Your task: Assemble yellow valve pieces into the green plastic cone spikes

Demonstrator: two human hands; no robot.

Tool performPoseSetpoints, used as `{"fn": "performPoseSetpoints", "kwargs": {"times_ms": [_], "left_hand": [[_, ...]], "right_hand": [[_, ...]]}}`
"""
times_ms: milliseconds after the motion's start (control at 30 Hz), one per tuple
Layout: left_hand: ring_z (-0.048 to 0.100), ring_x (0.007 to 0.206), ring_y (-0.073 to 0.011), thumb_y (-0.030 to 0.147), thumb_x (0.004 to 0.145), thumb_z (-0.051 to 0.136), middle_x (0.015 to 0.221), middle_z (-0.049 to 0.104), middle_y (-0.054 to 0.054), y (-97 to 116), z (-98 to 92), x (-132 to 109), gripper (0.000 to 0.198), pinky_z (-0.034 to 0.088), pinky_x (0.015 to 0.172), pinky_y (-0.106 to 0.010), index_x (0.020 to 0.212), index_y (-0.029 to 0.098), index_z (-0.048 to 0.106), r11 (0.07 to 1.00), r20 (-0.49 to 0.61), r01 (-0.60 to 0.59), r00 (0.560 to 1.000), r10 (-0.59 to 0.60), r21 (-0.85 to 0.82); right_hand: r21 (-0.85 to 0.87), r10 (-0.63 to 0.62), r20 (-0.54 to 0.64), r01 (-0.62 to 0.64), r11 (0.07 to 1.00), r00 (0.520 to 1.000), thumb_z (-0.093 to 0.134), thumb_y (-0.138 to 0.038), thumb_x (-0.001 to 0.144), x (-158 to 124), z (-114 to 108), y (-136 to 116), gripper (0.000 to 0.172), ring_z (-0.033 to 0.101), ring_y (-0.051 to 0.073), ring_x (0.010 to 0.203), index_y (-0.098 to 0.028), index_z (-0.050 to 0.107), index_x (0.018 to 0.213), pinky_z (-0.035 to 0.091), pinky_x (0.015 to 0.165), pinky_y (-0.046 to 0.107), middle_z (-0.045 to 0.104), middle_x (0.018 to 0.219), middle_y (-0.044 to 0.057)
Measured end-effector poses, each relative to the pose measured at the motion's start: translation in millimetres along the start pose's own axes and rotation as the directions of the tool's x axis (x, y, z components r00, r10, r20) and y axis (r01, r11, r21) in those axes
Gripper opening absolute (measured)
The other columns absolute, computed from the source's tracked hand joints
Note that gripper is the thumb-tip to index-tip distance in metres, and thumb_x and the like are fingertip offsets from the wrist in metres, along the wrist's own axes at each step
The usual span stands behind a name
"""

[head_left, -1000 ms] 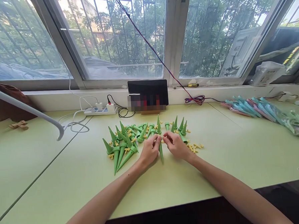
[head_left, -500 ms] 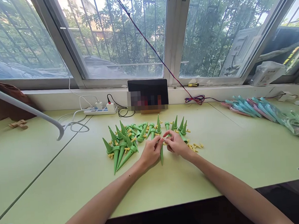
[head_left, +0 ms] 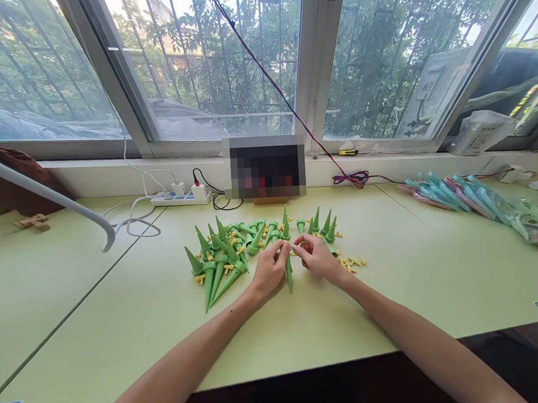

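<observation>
In the middle of the table my left hand (head_left: 271, 266) is closed round the top of a green watering spike (head_left: 290, 277), whose point hangs downward. My right hand (head_left: 317, 257) faces it from the right, thumb and forefinger pinched together close to the spike's top. Whatever sits in that pinch is too small and covered to make out. Left of my hands lies a heap of green watering spikes (head_left: 218, 267), several with small yellow valves on them. More green spikes (head_left: 327, 225) stand behind my right hand, and loose yellow valves (head_left: 354, 262) lie to its right.
A dark screen (head_left: 267, 168), partly blurred, stands at the back beside a white power strip (head_left: 181, 197) with cables. A white curved arm (head_left: 70, 203) reaches in from the left. Bagged blue and pink items (head_left: 458, 197) lie at the right.
My left hand and the green spike have shifted slightly left, and a small gap shows between the fingertips of my two hands. The heaps look unchanged.
</observation>
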State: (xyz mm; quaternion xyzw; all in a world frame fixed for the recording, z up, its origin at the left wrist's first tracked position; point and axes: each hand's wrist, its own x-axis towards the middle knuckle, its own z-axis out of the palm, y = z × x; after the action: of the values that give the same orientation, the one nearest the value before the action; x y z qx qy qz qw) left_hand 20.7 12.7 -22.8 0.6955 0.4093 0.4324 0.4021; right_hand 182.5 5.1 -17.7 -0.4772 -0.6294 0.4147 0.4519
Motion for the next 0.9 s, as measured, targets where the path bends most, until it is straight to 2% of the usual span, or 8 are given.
{"fn": "performPoseSetpoints", "kwargs": {"times_ms": [100, 167, 300, 567, 733, 833, 900], "left_hand": [[0.048, 0.032, -0.0120, 0.061, 0.093, 0.048, 0.048, 0.056, 0.004, -0.7, -0.5, 3.0, 0.042, 0.031, 0.034, -0.022, 0.081, 0.021, 0.050, 0.978, 0.009, 0.115, 0.993, -0.115, -0.173], [0.047, 0.029, -0.0123, 0.064, 0.091, 0.050, 0.045, 0.055, 0.005, -1.4, -0.9, 4.5, 0.044, 0.029, 0.030, -0.021, 0.081, 0.021, 0.050, 0.962, -0.005, 0.142, 0.989, -0.147, -0.231], [0.046, 0.028, -0.0116, 0.064, 0.090, 0.052, 0.043, 0.053, 0.005, -0.8, -0.9, 4.7, 0.045, 0.028, 0.028, -0.019, 0.078, 0.021, 0.049, 0.957, -0.029, 0.143, 0.987, -0.156, -0.253], [0.046, 0.027, -0.0105, 0.062, 0.092, 0.050, 0.045, 0.058, 0.004, 1.1, -2.1, 1.5, 0.044, 0.031, 0.029, -0.019, 0.078, 0.020, 0.048, 0.976, -0.014, 0.098, 0.995, -0.102, -0.193], [0.047, 0.029, -0.0102, 0.060, 0.093, 0.050, 0.047, 0.059, 0.005, -2.1, -3.7, 0.5, 0.042, 0.033, 0.032, -0.019, 0.081, 0.020, 0.050, 0.987, -0.005, 0.061, 0.998, -0.063, -0.147], [0.048, 0.031, -0.0101, 0.059, 0.094, 0.049, 0.049, 0.060, 0.004, -2.3, -4.1, 0.1, 0.040, 0.035, 0.034, -0.019, 0.082, 0.021, 0.050, 0.991, 0.014, 0.040, 0.999, -0.038, -0.126], [0.049, 0.033, -0.0099, 0.058, 0.095, 0.050, 0.051, 0.060, 0.004, -1.8, -4.2, -0.2, 0.039, 0.036, 0.035, -0.020, 0.083, 0.021, 0.051, 0.994, 0.025, 0.024, 0.999, -0.021, -0.109]], "right_hand": [[-0.227, -0.188, -0.002, 0.183, 0.957, 0.982, 0.055, -0.039, 0.093, -1.8, -1.0, -2.5, 0.021, 0.043, 0.012, 0.052, -0.019, 0.061, 0.091, 0.033, 0.052, 0.026, 0.050, 0.058, -0.004], [-0.284, -0.243, 0.023, 0.239, 0.929, 0.970, 0.053, -0.036, 0.095, -2.6, -1.4, -3.6, 0.020, 0.045, 0.013, 0.055, -0.018, 0.063, 0.095, 0.036, 0.056, 0.026, 0.056, 0.064, -0.001], [-0.301, -0.279, 0.041, 0.278, 0.912, 0.959, 0.054, -0.032, 0.094, -2.1, -1.8, -2.9, 0.018, 0.049, 0.014, 0.060, -0.017, 0.065, 0.094, 0.039, 0.060, 0.027, 0.062, 0.073, 0.003], [-0.302, -0.284, 0.110, 0.304, 0.904, 0.953, 0.049, -0.026, 0.095, -3.7, -1.4, -3.8, 0.020, 0.044, 0.013, 0.056, -0.018, 0.061, 0.081, 0.036, 0.059, 0.026, 0.055, 0.063, 0.000], [-0.304, -0.216, 0.110, 0.240, 0.922, 0.970, 0.047, -0.028, 0.095, -4.8, -0.4, -5.3, 0.028, 0.042, 0.013, 0.053, -0.020, 0.052, 0.069, 0.034, 0.057, 0.026, 0.050, 0.057, -0.002], [-0.181, -0.073, 0.140, 0.098, 0.978, 0.987, 0.049, -0.035, 0.094, -3.6, -0.4, -5.1, 0.031, 0.042, 0.012, 0.045, -0.021, 0.047, 0.065, 0.034, 0.051, 0.026, 0.048, 0.049, -0.003], [-0.048, 0.035, 0.183, -0.026, 0.999, 0.982, 0.052, -0.043, 0.092, -2.4, -0.5, -4.9, 0.036, 0.040, 0.011, 0.040, -0.022, 0.045, 0.064, 0.032, 0.046, 0.025, 0.044, 0.045, -0.005]]}}
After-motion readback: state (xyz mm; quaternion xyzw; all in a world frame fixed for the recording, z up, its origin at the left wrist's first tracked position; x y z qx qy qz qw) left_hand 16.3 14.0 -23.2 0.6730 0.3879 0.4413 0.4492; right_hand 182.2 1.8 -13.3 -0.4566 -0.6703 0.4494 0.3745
